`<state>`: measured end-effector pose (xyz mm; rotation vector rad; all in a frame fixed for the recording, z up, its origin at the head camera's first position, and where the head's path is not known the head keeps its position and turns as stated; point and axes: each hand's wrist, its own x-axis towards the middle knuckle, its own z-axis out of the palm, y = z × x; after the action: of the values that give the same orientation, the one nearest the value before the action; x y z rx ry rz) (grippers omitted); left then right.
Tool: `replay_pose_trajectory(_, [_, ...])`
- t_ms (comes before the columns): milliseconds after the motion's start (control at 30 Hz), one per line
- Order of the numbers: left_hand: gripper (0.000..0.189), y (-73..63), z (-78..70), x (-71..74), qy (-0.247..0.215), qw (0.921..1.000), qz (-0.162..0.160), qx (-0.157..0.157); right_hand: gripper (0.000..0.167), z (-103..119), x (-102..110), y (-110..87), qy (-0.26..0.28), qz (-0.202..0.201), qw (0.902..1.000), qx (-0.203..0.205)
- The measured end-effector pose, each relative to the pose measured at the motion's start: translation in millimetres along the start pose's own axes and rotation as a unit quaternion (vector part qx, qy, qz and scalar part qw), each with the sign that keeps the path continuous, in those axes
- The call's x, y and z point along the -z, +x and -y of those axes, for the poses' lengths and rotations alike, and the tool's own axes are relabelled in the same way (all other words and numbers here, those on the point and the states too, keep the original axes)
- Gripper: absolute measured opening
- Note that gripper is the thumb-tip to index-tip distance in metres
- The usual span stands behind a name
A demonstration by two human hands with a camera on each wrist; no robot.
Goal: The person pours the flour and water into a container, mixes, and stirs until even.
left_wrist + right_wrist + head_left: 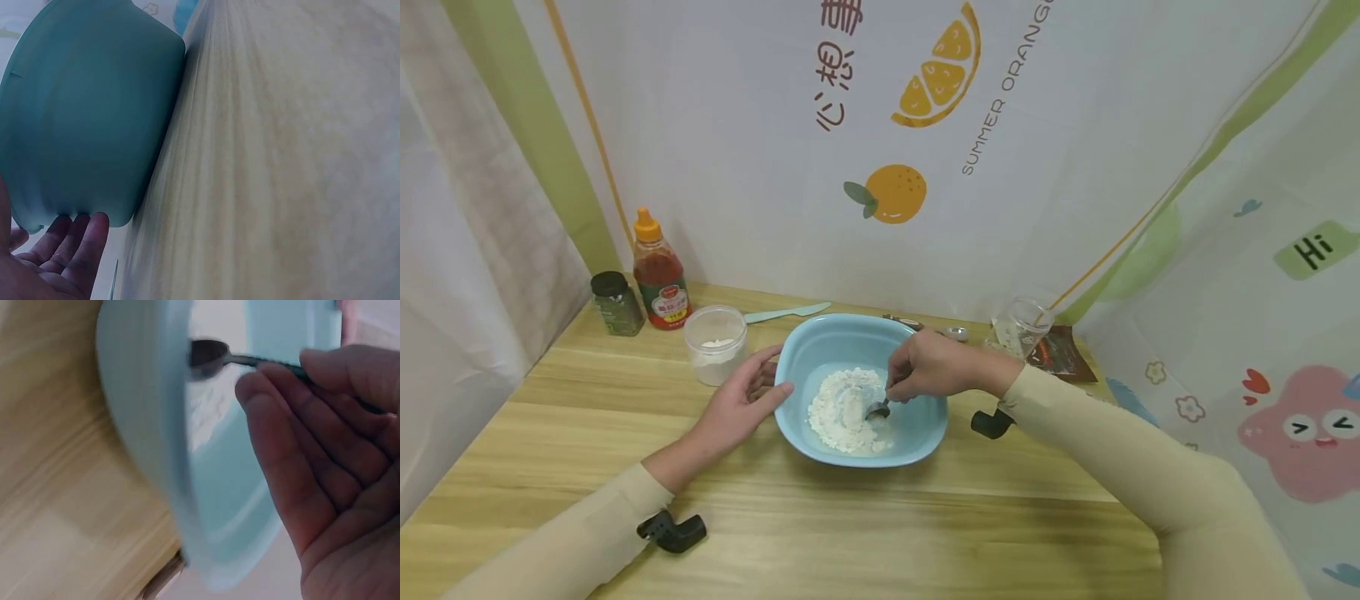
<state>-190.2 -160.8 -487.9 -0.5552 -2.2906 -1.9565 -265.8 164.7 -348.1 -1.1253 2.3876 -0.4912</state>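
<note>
A light blue basin [797, 446] stands on the wooden table with a patch of white powder [838, 412] on its bottom. My left hand [741, 400] holds the basin's left side, thumb at the rim and fingers against the outer wall; the left wrist view shows the fingertips [94, 228] touching that wall. Over the basin, my right hand [932, 364] pinches the handle of a small metal spoon [209, 356] between thumb and fingers. The spoon's bowl is down at the right edge of the powder.
Left of the basin stand a clear tub [715, 333] of white powder, a red sauce bottle [661, 279] and a dark-lidded jar [617, 307]. A pale blue knife [786, 312] lies behind. At the back right are a clear cup [1030, 321] and a brown packet [1063, 357].
</note>
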Motion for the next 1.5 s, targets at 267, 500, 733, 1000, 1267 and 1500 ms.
replay_pose_trajectory(267, [0.061, -1.2, -0.6, 0.1, -0.006, 1.0000, 0.001, -0.002, 0.011, 14.1, -8.8, 21.8, 0.042, 0.035, 0.9975, 0.045])
replay_pose_trajectory(500, [0.062, -0.7, 0.0, 0.0, -0.006, 1.0000, 0.004, -0.002, 0.009, 7.7, -4.9, 40.9, 0.031, -0.009, 0.9992, 0.025])
replay_pose_trajectory(733, [0.061, 0.6, 0.2, -0.8, -0.004, 1.0000, 0.002, 0.002, 0.008, -5.8, 1.1, 43.3, 0.053, -0.055, 0.9963, -0.039])
replay_pose_trajectory(1000, [0.061, 0.5, -0.4, -1.5, -0.003, 1.0000, 0.000, 0.000, 0.011, -16.8, 4.8, 39.2, 0.000, -0.131, 0.9891, -0.068])
replay_pose_trajectory(1267, [0.061, -0.1, -0.3, -1.1, 0.003, 1.0000, 0.001, 0.000, 0.009, -3.3, -3.0, 50.1, 0.012, -0.092, 0.9951, -0.035])
replay_pose_trajectory(1500, [0.061, 0.1, -0.6, -1.0, -0.002, 1.0000, 0.000, 0.001, 0.005, 7.9, -9.8, 44.4, 0.048, -0.012, 0.9987, 0.016])
